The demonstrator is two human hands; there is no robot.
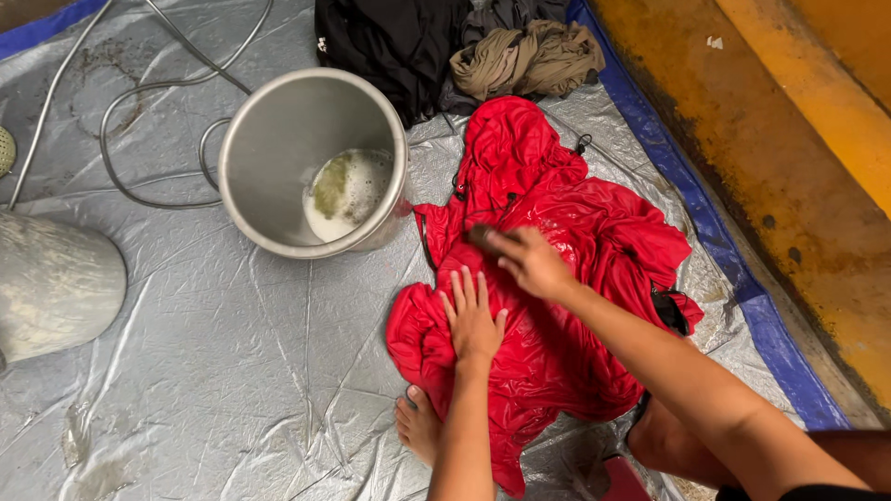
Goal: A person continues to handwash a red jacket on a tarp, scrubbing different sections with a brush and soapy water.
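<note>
Wet tarp [232, 371]. Your left hand [471, 320] lies flat on the jacket [575, 232]; your right hand [531, 263] grips a brush [480, 236] (partly hidden). Hard strokes could bunch the fabric into the pot [278, 139] just left.

Floor washing spot (tarp [232, 371], pot [278, 139])

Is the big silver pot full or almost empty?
Almost empty. The metal pot stands upright on the tarp, and only a shallow pool of foamy, greenish water covers part of its bottom.

Mid-frame, our left hand [471, 320] presses flat on the wet red garment [557, 278]; our right hand [531, 262] grips a dark brush [481, 236]. Steel pot [278, 139] upper left.
</note>
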